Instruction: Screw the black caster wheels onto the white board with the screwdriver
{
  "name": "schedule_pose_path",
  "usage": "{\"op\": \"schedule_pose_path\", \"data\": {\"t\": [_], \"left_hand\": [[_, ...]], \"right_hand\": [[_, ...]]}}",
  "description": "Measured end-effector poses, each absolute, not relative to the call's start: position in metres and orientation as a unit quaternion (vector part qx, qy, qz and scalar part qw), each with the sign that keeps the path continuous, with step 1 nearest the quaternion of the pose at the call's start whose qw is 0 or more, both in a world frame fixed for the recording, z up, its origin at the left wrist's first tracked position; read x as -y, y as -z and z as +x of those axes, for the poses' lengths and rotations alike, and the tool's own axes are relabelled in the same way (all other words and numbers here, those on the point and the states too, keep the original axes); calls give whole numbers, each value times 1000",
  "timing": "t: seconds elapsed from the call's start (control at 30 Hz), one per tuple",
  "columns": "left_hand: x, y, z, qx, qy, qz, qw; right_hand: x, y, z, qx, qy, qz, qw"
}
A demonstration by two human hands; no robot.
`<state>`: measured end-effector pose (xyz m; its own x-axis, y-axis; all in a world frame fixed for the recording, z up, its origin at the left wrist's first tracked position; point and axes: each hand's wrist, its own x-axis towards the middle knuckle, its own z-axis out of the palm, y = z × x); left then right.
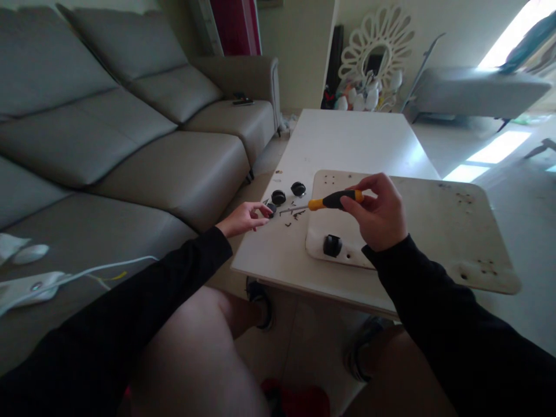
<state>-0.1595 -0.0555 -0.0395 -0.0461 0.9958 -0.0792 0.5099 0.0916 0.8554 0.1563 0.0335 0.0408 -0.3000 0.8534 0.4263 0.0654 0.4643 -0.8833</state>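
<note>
My right hand (382, 211) grips a screwdriver (336, 200) with a yellow and black handle. Its metal shaft points left, over several small dark screws (297, 215) scattered on the white table (347, 136). My left hand (248, 219) reaches over the table's left edge, thumb and fingers apart. Its fingertips are at a black caster wheel (271, 209), seemingly touching it. Two more caster wheels, one (278, 197) close by and another (298, 189) farther back, stand on the table. A black caster (332, 245) sits on the pale rounded board (425, 231), near its front left corner.
The board overhangs the table's right side and has small holes near its corners. A grey sofa (174, 156) runs along the left, with a white power strip (32, 288) and cable on it. A round white-framed mirror (377, 58) stands at the back.
</note>
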Motion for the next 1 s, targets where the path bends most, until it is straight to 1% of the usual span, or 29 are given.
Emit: {"op": "schedule_pose_path", "data": {"t": [0.2,0.37,0.77,1.0], "left_hand": [[50,30,-138,-610,-352,607,368],[41,28,-124,-592,-383,605,370],[31,25,-107,-578,-391,624,352],[30,27,-108,-585,-388,619,352]], "right_hand": [[-35,-47,167,658,-420,-310,543],[-36,-48,178,654,-434,-320,531],[-32,-53,194,631,-450,-333,537],[-29,-53,196,641,-434,-328,541]]}}
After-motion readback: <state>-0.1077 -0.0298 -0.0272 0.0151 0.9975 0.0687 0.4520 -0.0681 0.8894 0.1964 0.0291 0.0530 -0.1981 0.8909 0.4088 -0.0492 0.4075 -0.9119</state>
